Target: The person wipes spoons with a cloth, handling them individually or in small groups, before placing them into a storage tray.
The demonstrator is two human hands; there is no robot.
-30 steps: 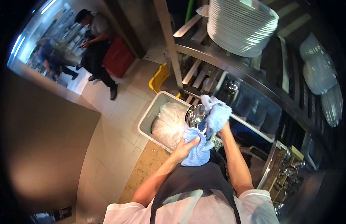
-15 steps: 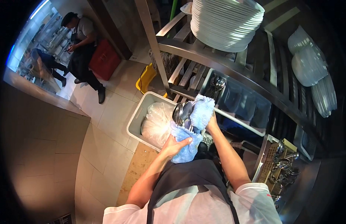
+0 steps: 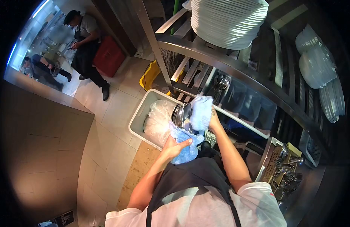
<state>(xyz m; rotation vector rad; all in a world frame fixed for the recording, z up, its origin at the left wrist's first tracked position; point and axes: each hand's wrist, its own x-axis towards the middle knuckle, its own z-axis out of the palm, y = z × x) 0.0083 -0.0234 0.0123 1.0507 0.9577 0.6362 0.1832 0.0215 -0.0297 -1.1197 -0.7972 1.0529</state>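
A bunch of shiny metal spoons (image 3: 181, 114) is wrapped at its lower end in a fluffy blue cloth (image 3: 185, 150). My left hand (image 3: 174, 146) grips the cloth and the spoon handles from below, thumb across the front. On the right, my right hand (image 3: 213, 120) is closed round another part of the blue cloth, pressed against the side of the spoons; its fingers are mostly behind the cloth. Just left of the spoons, a clear plastic bag (image 3: 159, 119) lies in a grey bin (image 3: 135, 122).
A metal rack (image 3: 220, 56) holds stacked white plates (image 3: 228, 22) and a cutlery tray (image 3: 243, 122). More cutlery (image 3: 288, 172) lies at the lower right. A yellow bucket (image 3: 149, 76) stands behind the bin. Two people (image 3: 86, 49) are at the upper left, near a red box (image 3: 110, 56).
The cloth in my right hand has shifted slightly left and down over the spoons, whose heads have turned a little. The camera view has shifted slightly.
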